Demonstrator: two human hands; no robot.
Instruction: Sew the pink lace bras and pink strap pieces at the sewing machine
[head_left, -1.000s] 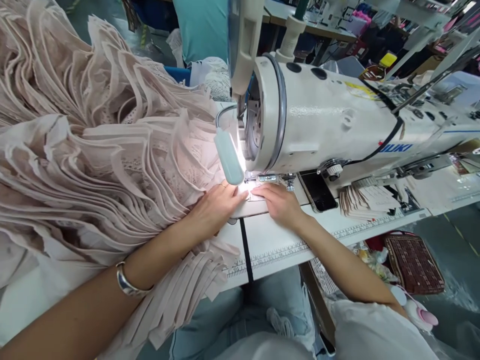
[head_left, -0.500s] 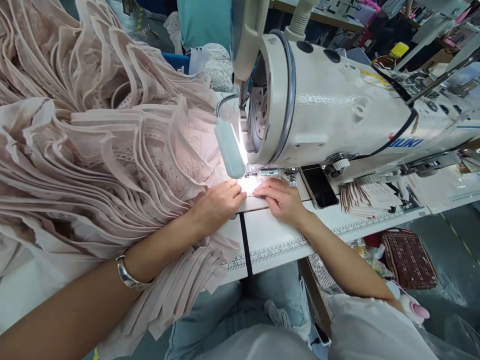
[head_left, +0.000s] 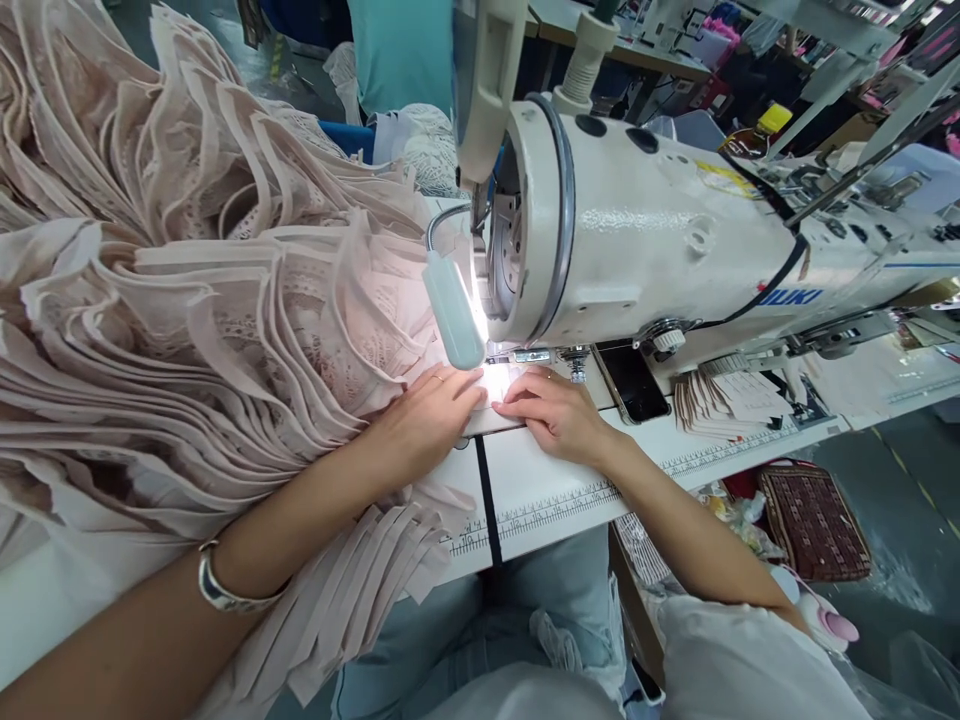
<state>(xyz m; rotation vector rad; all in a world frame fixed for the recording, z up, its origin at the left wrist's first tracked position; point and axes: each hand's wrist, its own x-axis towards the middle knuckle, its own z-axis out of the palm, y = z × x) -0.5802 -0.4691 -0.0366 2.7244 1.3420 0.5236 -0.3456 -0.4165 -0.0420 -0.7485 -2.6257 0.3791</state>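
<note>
A pale pink fabric piece (head_left: 495,384) lies under the bright lamp at the sewing machine's needle area, its detail washed out by the glare. My left hand (head_left: 431,415) rests flat on the fabric's left side, fingers stretched toward the needle. On the right side, my right hand (head_left: 555,412) pinches the fabric edge between thumb and fingertips. The white sewing machine (head_left: 630,230) stands just beyond both hands, with a small mint-green lamp (head_left: 454,310) hanging at its needle end. The needle itself is hard to make out.
A large heap of pink lace-trimmed garments (head_left: 247,350) covers the table's left, some hanging over the front edge. Right of my hands lie a black phone (head_left: 637,383) and a stack of fabric pieces (head_left: 716,400). A measuring tape (head_left: 555,508) runs along the front edge.
My left hand has shifted slightly left and flattened, its fingers straighter than before. My right hand has moved a little left along the fabric. The whole view has shifted slightly.
</note>
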